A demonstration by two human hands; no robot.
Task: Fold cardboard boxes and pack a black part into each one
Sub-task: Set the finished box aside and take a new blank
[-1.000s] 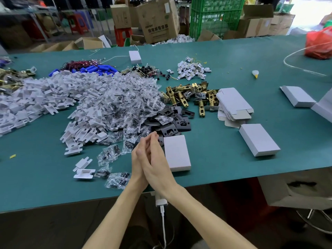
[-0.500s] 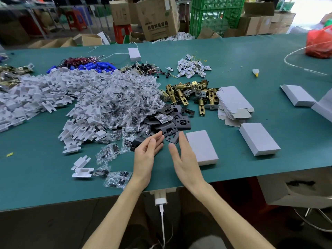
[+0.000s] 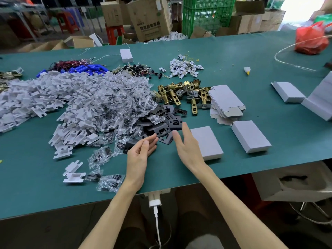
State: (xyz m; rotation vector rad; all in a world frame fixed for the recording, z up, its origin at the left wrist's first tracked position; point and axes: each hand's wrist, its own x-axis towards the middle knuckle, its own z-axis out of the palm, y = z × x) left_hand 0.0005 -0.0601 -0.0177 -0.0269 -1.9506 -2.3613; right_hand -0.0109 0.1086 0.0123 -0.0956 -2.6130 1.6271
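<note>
A heap of black metal parts [image 3: 162, 120] lies in the middle of the green table [image 3: 269, 141]. My left hand [image 3: 142, 150] hovers palm-up at the heap's near edge, fingers relaxed, beside a small black block [image 3: 130, 145]. My right hand [image 3: 187, 144] is flat with straight fingers, its tips over a black plate [image 3: 161, 131]. A closed white box [image 3: 206, 141] lies just right of that hand, and another closed box [image 3: 250, 139] lies further right. A stack of flat unfolded boxes [image 3: 225, 103] rests behind them.
White plastic pieces [image 3: 36, 101] and clear bags of small parts [image 3: 115, 105] cover the left half. Brass latches [image 3: 183, 94] lie behind the black heap. More white boxes [image 3: 289, 91] sit at the far right, near a red bag [image 3: 311, 40]. A charger cable [image 3: 156, 212] hangs off the front edge.
My hands were pressed together beside a closed box; they parted, the box slid to the right, and both hands now reach toward the black parts.
</note>
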